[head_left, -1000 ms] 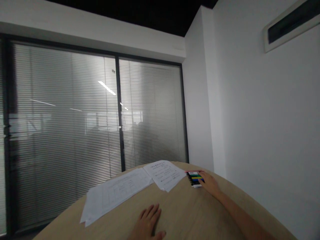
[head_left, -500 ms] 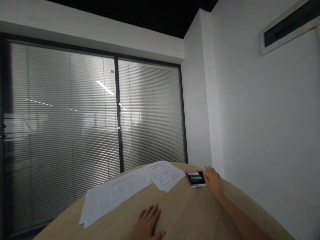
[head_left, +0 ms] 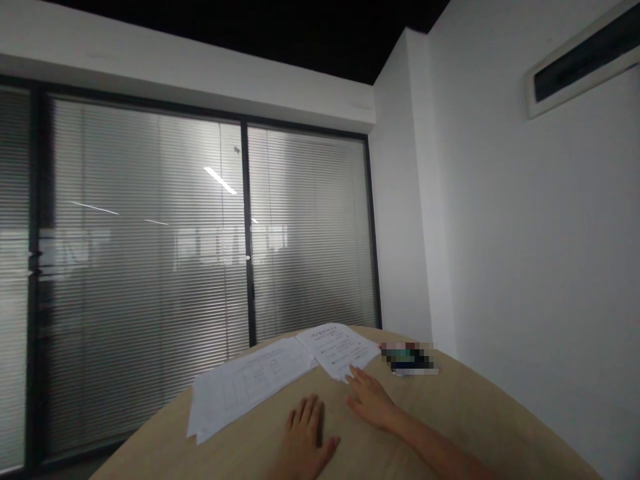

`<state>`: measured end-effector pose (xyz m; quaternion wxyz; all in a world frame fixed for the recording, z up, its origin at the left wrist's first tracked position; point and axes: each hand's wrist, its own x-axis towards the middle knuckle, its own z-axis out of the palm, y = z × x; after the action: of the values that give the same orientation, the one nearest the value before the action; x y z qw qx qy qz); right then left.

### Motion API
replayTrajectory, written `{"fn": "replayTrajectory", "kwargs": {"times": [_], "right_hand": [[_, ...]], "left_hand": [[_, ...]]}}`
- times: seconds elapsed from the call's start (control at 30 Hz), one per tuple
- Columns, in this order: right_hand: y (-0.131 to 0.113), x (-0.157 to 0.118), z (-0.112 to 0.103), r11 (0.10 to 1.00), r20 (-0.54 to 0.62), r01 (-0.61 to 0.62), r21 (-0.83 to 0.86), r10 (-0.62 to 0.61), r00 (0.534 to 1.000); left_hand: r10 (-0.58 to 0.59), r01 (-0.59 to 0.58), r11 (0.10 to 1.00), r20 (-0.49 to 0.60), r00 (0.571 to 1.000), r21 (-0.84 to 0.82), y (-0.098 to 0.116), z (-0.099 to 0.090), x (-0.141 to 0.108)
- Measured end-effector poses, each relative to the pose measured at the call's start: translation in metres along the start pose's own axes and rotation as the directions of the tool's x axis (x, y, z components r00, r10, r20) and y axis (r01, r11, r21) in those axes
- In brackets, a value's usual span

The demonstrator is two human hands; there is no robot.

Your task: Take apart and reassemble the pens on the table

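Observation:
My left hand [head_left: 306, 437] lies on the wooden table [head_left: 415, 433], fingers spread and nothing in it. To its right, my right hand [head_left: 371, 398] reaches over the tabletop with its fingers stretched out and holds nothing. Its fingertips are at the near edge of a printed sheet [head_left: 337, 347]; whether they touch the paper I cannot tell. Left of that sheet lie more printed papers [head_left: 250, 383], partly stacked. A dark, flat thing [head_left: 407, 359], blurred into blocks, sits right of the sheet, apart from my right hand; its kind cannot be made out.
The table has a rounded edge that curves away on both sides. Behind it stands a dark-framed glass partition with blinds [head_left: 150, 280]. A white wall [head_left: 540, 253] rises on the right, with a framed dark panel [head_left: 585, 63] high up.
My right hand has left the dark blurred thing and moved left to the sheet's near edge. My left hand stays on the table. The view has shifted slightly left.

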<state>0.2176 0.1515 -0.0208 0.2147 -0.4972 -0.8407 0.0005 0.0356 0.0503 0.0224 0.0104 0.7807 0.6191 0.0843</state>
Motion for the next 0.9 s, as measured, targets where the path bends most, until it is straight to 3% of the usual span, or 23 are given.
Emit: {"fn": "replayTrajectory", "kwargs": {"times": [0.1,0.27,0.9], "right_hand": [[-0.016,-0.007,0.002,0.998,0.077,0.051,0.037,-0.053,0.996],[-0.017,-0.015,-0.001,0.996,0.139,0.059,0.063,-0.067,0.988],[-0.023,-0.016,-0.001,0.995,0.133,0.043,0.092,-0.055,0.99]], "left_hand": [[-0.012,0.012,1.0,-0.004,1.0,0.016,-0.009,0.001,0.002],[0.032,-0.032,0.999,0.031,0.999,0.004,-0.019,0.005,0.004],[0.011,-0.012,1.0,0.043,0.999,0.023,-0.016,0.001,0.002]]}}
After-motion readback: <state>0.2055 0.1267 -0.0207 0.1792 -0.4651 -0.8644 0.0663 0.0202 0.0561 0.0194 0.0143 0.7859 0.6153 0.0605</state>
